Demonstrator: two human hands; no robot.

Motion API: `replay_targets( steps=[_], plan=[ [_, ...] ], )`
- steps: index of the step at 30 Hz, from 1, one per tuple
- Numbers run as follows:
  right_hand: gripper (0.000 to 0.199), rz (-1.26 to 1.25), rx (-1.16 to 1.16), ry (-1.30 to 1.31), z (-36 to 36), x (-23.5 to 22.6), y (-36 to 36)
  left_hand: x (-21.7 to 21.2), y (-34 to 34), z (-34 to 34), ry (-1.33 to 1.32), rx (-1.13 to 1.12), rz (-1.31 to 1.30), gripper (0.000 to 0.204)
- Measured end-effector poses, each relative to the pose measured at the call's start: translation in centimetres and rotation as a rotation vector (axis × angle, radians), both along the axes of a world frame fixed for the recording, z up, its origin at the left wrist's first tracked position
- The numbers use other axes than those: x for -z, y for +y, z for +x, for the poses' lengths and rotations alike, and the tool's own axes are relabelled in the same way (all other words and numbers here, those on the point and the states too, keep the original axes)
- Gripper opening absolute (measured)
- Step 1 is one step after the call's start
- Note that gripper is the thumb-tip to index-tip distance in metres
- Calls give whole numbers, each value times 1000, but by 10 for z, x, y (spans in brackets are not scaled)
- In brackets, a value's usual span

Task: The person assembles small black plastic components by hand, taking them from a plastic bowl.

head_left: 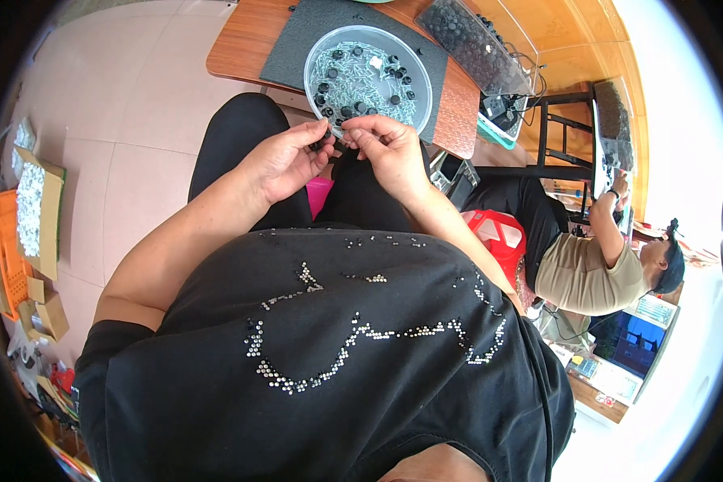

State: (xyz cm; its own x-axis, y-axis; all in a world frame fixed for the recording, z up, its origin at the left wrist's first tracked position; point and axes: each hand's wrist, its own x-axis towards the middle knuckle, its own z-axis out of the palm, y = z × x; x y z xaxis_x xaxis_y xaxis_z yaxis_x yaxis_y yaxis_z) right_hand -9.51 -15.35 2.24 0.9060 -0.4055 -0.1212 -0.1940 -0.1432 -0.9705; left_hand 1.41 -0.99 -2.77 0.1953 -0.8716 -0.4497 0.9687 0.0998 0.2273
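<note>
My left hand point(285, 161) is curled around small black round knob-like parts point(321, 143), one of them near the thumb and fingertips. Close beside it, my right hand point(390, 157) is pinched, thumb against fingers; what sits in the pinch is too small to make out. Both hands meet above my lap, just in front of the near rim of a round translucent basin point(308, 74). Inside the basin lie many small silvery screws point(361, 79), with several black knob-like parts point(394, 100) and a small white piece point(375, 62) scattered over them.
The basin stands on a dark mat point(287, 58) on a brown wooden table point(241, 40). A clear bin point(478, 48) of black parts is at the right. Another person point(586, 269) sits at the far right. Boxes point(48, 217) and an orange crate point(6, 249) stand left.
</note>
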Motion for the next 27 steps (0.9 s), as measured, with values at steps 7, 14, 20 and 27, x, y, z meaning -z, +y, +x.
replay_targets(
  steps=[7, 14, 20, 27],
  plan=[
    [11, 75, -15, -40, 2, -5, 6, 4, -1, -1, 16, 57, -113, 14],
    [10, 80, 80, -63, 3, -12, 4, -4, -3, 1, 21, 21, -55, 17],
    [6, -20, 46, -9, -1, -9, 2, -1, -3, 2, 38, 5, -45, 19],
    [7, -343, 32, -20, -5, 2, 4, 0, -3, 1, 50, 12, -48, 19]
  ],
)
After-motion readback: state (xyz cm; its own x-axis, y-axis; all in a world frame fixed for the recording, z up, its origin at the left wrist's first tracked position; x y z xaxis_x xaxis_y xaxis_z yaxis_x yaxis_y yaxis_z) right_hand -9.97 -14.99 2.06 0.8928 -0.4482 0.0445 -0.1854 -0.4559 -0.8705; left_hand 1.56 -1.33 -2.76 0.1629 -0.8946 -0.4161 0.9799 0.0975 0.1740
